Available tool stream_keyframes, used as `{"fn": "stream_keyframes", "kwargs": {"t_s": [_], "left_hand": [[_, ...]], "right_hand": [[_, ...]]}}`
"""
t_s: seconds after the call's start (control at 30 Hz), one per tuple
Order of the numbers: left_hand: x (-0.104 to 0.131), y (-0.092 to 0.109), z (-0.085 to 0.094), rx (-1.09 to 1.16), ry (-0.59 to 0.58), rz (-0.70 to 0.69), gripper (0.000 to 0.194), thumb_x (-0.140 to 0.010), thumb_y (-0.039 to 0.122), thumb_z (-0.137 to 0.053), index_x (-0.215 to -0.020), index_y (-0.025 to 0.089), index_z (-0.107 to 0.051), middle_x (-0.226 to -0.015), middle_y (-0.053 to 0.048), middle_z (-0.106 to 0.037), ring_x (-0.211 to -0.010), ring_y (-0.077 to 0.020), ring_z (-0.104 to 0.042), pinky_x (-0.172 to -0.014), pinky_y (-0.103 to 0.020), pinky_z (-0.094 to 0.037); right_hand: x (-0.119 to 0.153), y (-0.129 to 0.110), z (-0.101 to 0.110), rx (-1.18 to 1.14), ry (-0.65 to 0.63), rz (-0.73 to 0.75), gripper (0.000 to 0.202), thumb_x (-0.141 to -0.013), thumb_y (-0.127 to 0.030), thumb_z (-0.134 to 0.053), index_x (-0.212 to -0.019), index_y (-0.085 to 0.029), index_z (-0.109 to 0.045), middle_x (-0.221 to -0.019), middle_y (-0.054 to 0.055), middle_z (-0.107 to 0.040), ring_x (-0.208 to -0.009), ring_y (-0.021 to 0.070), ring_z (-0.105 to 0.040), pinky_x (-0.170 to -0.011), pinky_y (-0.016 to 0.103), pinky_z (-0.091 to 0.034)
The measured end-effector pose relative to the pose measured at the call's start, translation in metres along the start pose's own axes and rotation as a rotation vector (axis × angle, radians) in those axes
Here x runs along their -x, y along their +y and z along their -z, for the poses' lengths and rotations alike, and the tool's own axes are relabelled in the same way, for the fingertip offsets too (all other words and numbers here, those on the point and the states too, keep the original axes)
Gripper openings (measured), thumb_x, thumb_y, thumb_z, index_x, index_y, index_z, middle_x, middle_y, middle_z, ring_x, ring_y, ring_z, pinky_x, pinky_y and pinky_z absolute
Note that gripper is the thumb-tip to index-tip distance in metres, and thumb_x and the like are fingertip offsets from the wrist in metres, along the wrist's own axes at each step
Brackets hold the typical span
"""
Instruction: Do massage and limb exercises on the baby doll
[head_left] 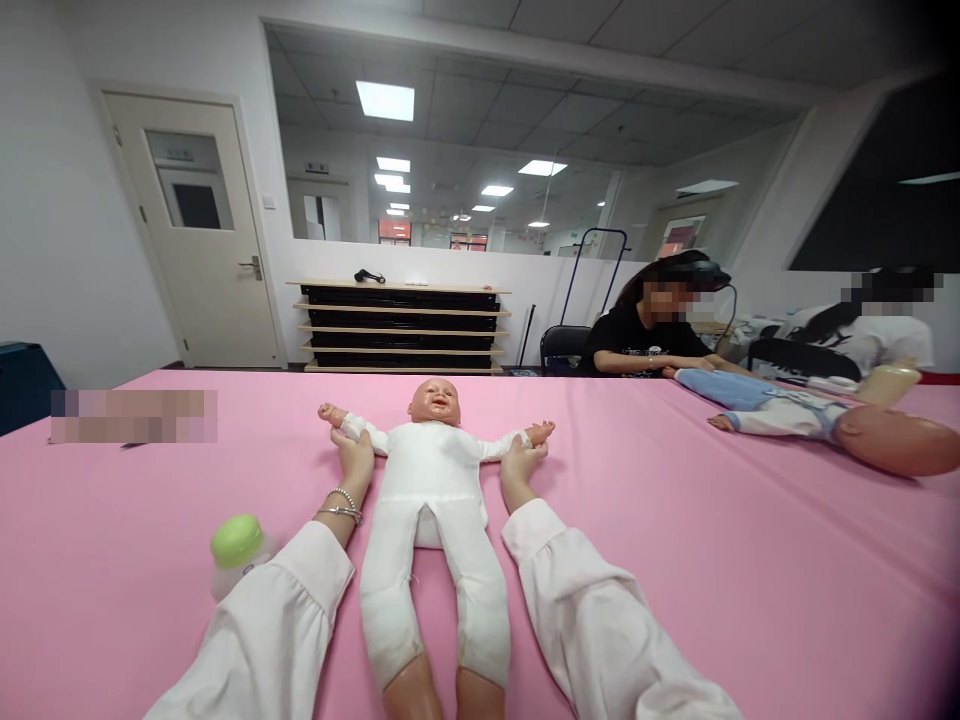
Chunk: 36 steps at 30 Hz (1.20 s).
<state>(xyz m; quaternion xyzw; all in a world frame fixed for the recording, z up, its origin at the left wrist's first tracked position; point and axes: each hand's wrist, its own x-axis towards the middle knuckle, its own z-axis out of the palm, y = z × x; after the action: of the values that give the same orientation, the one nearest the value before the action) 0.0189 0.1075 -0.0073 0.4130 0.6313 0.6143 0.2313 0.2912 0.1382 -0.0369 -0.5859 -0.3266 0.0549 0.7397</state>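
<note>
A baby doll point(431, 470) with a white cloth body lies face up on the pink table cover point(660, 560), its head at the far end and its arms spread to both sides. My left hand point(355, 458) is closed round the doll's arm on the left, just below the doll's small hand. On the other side my right hand point(520, 465) grips the doll's other arm near its wrist. Both legs of the doll point toward me, and its feet are out of view.
A bottle with a green cap point(237, 541) stands left of my left forearm. Another doll point(795, 412) in blue and white lies at the right. A person in black point(637, 330) sits across, one in white point(862, 335) farther right. Behind stands a low shelf point(405, 325).
</note>
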Motion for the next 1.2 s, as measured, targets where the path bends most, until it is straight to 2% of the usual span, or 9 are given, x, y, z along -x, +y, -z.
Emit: {"fn": "stream_keyframes", "kwargs": {"t_s": [0.1, 0.27, 0.5, 0.73, 0.83, 0.9, 0.97, 1.07, 1.2], "left_hand": [[0.0, 0.001, 0.001, 0.042, 0.035, 0.113, 0.061, -0.081, 0.024, -0.047, -0.133, 0.011, -0.017, -0.128, -0.022, -0.047, -0.112, -0.026, -0.055, -0.088, -0.038, -0.047], [0.0, 0.0, 0.005, 0.086, -0.001, 0.093, 0.063, -0.081, 0.025, -0.047, -0.134, 0.013, -0.016, -0.13, -0.021, -0.046, -0.115, -0.0236, -0.052, -0.09, -0.036, -0.046], [0.001, -0.003, 0.008, 0.071, -0.017, 0.088, 0.066, -0.08, 0.026, -0.05, -0.135, 0.014, -0.016, -0.132, -0.019, -0.045, -0.117, -0.023, -0.051, -0.094, -0.036, -0.045], [0.0, 0.0, 0.008, 0.037, -0.038, 0.098, 0.067, -0.083, 0.027, -0.045, -0.14, 0.014, -0.012, -0.136, -0.018, -0.04, -0.119, -0.0218, -0.049, -0.096, -0.035, -0.043], [0.001, 0.0, 0.007, 0.023, -0.034, -0.003, 0.07, -0.084, 0.023, -0.041, -0.144, 0.014, -0.005, -0.145, -0.016, -0.028, -0.129, -0.0216, -0.038, -0.103, -0.036, -0.037], [0.004, 0.002, 0.005, -0.032, -0.078, -0.114, 0.071, -0.086, 0.022, -0.037, -0.145, 0.016, 0.0, -0.147, -0.014, -0.023, -0.132, -0.0221, -0.033, -0.104, -0.037, -0.035], [0.009, 0.004, 0.004, -0.111, -0.145, -0.227, 0.07, -0.087, 0.022, -0.035, -0.146, 0.018, 0.002, -0.144, -0.014, -0.029, -0.13, -0.0233, -0.035, -0.102, -0.04, -0.037], [0.015, 0.006, 0.001, -0.206, -0.231, -0.419, 0.066, -0.086, 0.018, -0.034, -0.146, 0.017, -0.008, -0.134, -0.015, -0.04, -0.123, -0.0234, -0.042, -0.1, -0.041, -0.038], [0.014, 0.002, -0.002, -0.3, -0.296, -0.632, 0.058, -0.086, 0.014, -0.033, -0.143, 0.019, -0.025, -0.13, -0.013, -0.042, -0.121, -0.0221, -0.041, -0.101, -0.041, -0.038]], "right_hand": [[0.0, 0.001, 0.001, 0.017, 0.042, 0.038, 0.054, -0.081, -0.032, -0.038, -0.128, -0.012, -0.019, -0.133, 0.025, -0.037, -0.126, 0.0248, -0.041, -0.098, 0.045, -0.041], [-0.003, -0.008, 0.008, -0.037, 0.034, -0.054, 0.058, -0.082, -0.04, -0.036, -0.128, -0.009, -0.021, -0.133, 0.028, -0.036, -0.127, 0.0267, -0.039, -0.098, 0.045, -0.04], [-0.004, -0.008, 0.012, -0.041, 0.011, -0.092, 0.055, -0.081, -0.037, -0.036, -0.126, -0.008, -0.026, -0.131, 0.024, -0.041, -0.123, 0.0238, -0.044, -0.098, 0.042, -0.041], [0.007, -0.026, 0.019, -0.095, -0.062, 0.044, 0.057, -0.081, -0.032, -0.041, -0.13, -0.012, -0.022, -0.134, 0.02, -0.039, -0.124, 0.0209, -0.042, -0.1, 0.041, -0.038], [0.018, -0.045, 0.022, -0.032, -0.145, 0.169, 0.057, -0.082, -0.033, -0.045, -0.133, -0.013, -0.027, -0.133, 0.018, -0.04, -0.123, 0.0222, -0.042, -0.101, 0.041, -0.036], [0.027, -0.055, 0.023, 0.066, -0.23, 0.321, 0.053, -0.083, -0.029, -0.045, -0.133, -0.016, -0.034, -0.128, 0.015, -0.045, -0.12, 0.023, -0.044, -0.099, 0.042, -0.038], [0.034, -0.061, 0.024, 0.177, -0.339, 0.513, 0.046, -0.083, -0.023, -0.043, -0.13, -0.02, -0.041, -0.124, 0.012, -0.049, -0.116, 0.0231, -0.045, -0.097, 0.044, -0.038], [0.041, -0.064, 0.025, 0.324, -0.494, 0.799, 0.04, -0.086, -0.016, -0.038, -0.122, -0.025, -0.052, -0.123, 0.01, -0.048, -0.117, 0.0225, -0.043, -0.101, 0.047, -0.032], [0.042, -0.064, 0.024, 0.44, -0.578, 0.975, 0.041, -0.088, -0.014, -0.038, -0.122, -0.031, -0.054, -0.126, 0.009, -0.044, -0.12, 0.0225, -0.039, -0.103, 0.05, -0.027]]}}
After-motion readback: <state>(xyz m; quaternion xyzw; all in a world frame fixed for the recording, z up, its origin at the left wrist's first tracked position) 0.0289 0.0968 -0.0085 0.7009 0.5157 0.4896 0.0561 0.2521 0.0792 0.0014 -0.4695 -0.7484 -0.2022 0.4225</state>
